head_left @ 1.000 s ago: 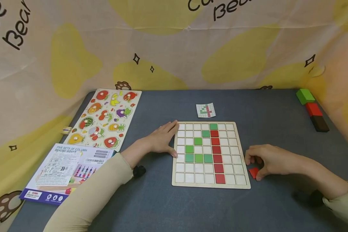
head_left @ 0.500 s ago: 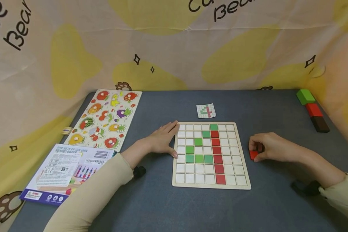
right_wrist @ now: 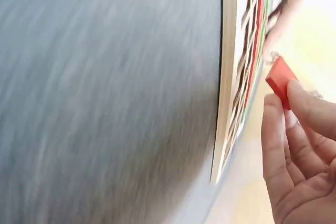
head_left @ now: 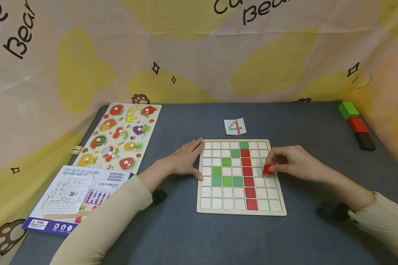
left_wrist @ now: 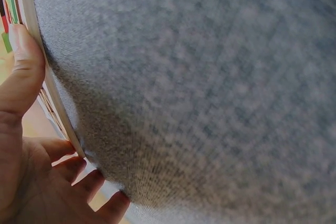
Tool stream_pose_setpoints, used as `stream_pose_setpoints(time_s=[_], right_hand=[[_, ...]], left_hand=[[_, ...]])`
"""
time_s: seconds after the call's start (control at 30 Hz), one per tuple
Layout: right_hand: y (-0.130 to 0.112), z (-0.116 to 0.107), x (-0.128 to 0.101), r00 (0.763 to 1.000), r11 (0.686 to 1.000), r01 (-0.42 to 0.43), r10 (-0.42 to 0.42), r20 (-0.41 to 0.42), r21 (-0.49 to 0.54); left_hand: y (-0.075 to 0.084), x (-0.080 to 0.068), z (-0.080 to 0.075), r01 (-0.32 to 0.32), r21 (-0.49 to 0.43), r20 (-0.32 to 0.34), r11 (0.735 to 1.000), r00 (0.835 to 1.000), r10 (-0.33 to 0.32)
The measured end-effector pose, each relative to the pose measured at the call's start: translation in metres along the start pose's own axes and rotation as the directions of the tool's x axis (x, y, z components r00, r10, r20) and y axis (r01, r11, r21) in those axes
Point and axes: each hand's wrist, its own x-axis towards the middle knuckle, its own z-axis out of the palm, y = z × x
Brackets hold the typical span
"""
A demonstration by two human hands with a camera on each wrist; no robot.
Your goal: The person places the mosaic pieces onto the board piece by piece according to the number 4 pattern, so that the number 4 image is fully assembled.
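Note:
A square wooden grid board (head_left: 238, 212) lies on the dark table. Its cells hold a column of red tiles (head_left: 247, 171) and a stepped figure of green tiles (head_left: 226, 161); the other cells are white. My left hand (head_left: 185, 159) rests at the board's left edge with extended fingers, its thumb (left_wrist: 27, 59) over the rim in the left wrist view. Between thumb and fingertips my right hand (head_left: 293, 162) pinches a loose red tile (head_left: 268, 169). In the right wrist view this tile (right_wrist: 282, 80) is raised above the board, over its right-hand columns.
Behind the board lies a small pattern card (head_left: 235, 126) with a green and red figure. Green (head_left: 349, 110), red (head_left: 358, 125) and black blocks (head_left: 365, 141) sit far right. At left are a fruit puzzle board (head_left: 117, 137) and a beaded-boxes package (head_left: 76, 197).
My right hand has taken the red tile from the table beside the board, moving it away from me and then left over the grid. The left hand stays put.

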Motion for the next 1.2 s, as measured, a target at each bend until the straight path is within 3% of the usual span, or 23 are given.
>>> stream_pose_setpoints(time_s=[0.2,0.5,0.63,0.83,1.03,1.2], right_hand=[[-0.009,0.016,0.006,0.994,0.999,0.016,-0.021,0.103,0.051],[-0.013,0.021,0.007,0.99,0.998,0.044,-0.05,0.129,0.044],[-0.01,0.023,0.008,0.991,0.996,0.087,-0.088,0.099,0.013],[-0.009,0.022,0.013,0.993,0.985,0.12,-0.12,0.013,-0.128],[-0.007,0.013,0.023,0.988,0.955,0.025,-0.068,-0.137,-0.294],[-0.008,0.008,0.029,0.978,0.908,-0.086,-0.002,-0.21,-0.41]], left_hand=[[-0.001,0.001,0.001,-0.001,0.001,0.0,1.0,1.0,0.001],[0.0,-0.001,0.001,-0.002,-0.004,0.001,1.0,1.0,0.002],[0.0,-0.001,0.0,0.002,-0.007,0.003,1.0,1.0,-0.002],[-0.001,-0.003,0.0,-0.005,-0.015,0.003,1.0,1.0,0.005],[0.001,-0.011,0.003,-0.033,0.023,-0.021,0.999,0.999,0.034],[0.008,-0.018,0.012,-0.067,0.057,-0.161,0.996,0.984,0.076]])
